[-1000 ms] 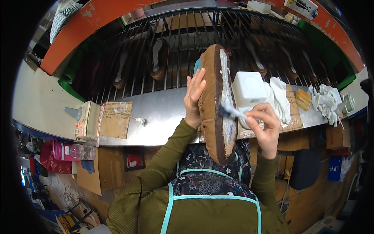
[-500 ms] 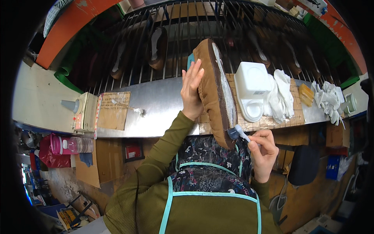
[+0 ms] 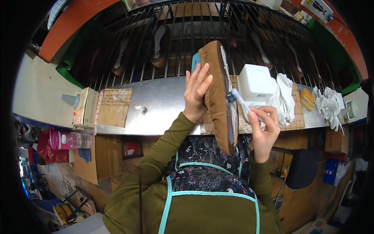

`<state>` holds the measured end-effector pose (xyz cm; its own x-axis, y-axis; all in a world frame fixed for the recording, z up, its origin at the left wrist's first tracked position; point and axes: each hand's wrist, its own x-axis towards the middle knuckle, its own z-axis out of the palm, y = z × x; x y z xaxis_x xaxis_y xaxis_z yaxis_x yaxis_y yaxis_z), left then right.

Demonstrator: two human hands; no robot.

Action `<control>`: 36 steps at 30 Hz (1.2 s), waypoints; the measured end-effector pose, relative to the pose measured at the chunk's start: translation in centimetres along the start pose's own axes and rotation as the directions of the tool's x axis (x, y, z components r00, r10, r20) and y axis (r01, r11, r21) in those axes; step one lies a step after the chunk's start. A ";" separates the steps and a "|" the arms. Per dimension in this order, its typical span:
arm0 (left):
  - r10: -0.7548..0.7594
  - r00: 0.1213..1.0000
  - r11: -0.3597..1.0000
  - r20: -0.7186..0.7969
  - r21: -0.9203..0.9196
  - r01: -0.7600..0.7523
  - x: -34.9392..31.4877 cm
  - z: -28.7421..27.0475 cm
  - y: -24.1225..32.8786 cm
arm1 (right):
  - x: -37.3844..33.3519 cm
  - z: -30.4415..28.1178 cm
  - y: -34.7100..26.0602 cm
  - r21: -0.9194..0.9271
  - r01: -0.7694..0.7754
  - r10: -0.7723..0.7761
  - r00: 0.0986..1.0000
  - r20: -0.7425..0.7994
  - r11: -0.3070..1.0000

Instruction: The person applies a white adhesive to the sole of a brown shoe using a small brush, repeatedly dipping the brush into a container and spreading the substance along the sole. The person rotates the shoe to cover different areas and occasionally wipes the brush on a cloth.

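A brown suede-like shoe (image 3: pixel 216 89) is tilted on its side, toe end up, its sole edge turned to the right and smeared with something whitish. My left hand (image 3: pixel 196 93) grips it from the left, fingers along the upper; a bit of turquoise shows behind the shoe. Between the thumb and fingers of my right hand (image 3: pixel 265 130) is a small brush (image 3: pixel 243 104) with a pale handle. Its dark head touches the sole edge about halfway along. Just beyond the brush stands a white plastic container (image 3: pixel 255 82), partly hidden by my right hand and the brush.
White gloves (image 3: pixel 287 97) lie beside the container, with a yellowish block (image 3: pixel 307 100) and crumpled white gloves (image 3: pixel 329 105) further right. Cardboard (image 3: pixel 115 111) and a white-tipped stick (image 3: pixel 139 108) lie on the left of the metal bench (image 3: pixel 159 97). Several shoes (image 3: pixel 159 46) rest behind on a barred rack (image 3: pixel 187 23).
My right hand has moved the brush up along the sole edge, from the shoe's near end to about its middle. The shoe has shifted slightly right, still in my left hand.
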<state>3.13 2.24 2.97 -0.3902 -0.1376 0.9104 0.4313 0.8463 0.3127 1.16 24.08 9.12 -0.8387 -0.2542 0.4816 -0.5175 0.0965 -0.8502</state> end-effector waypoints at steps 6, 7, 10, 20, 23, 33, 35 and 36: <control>-0.030 1.000 1.000 0.007 0.007 0.030 0.3 -0.2 0.1 | 1.6 -0.6 0.4 0.035 0.061 -0.064 0.995 0.080 0.998; -0.038 0.999 0.999 0.006 0.017 0.037 0.3 -0.2 0.0 | 1.5 -0.9 0.3 0.054 0.052 -0.058 0.992 0.116 0.997; -0.057 0.998 0.998 0.005 0.017 0.057 0.7 0.0 -0.2 | 1.0 -1.8 0.5 0.059 0.054 -0.064 0.982 0.177 0.997; -0.210 0.972 0.977 0.102 0.052 0.205 2.3 0.4 0.0 | 1.3 -3.9 0.8 0.079 0.098 -0.115 0.964 0.241 0.992; -0.259 0.953 0.966 0.154 0.024 0.259 3.1 0.5 0.2 | 2.3 -4.4 0.8 0.110 0.131 -0.157 0.949 0.274 0.985; -0.292 0.905 0.929 0.309 -0.133 0.346 5.4 -0.2 1.9 | 6.2 -4.3 -0.5 0.202 0.352 -0.399 0.867 0.297 0.914; -0.307 0.892 0.917 0.332 -0.146 0.370 5.8 -0.6 2.4 | 6.9 -4.2 -1.1 0.218 0.384 -0.436 0.847 0.304 0.897; -0.318 0.881 0.906 0.350 -0.162 0.391 5.9 -0.9 2.6 | 7.2 -4.0 -1.4 0.227 0.399 -0.454 0.837 0.305 0.889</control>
<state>2.65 3.16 9.43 -0.7657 -0.2100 0.6079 0.3700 0.6294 0.6834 -4.86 25.98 14.65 -0.4157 -0.5502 0.7242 -0.7555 -0.2343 -0.6118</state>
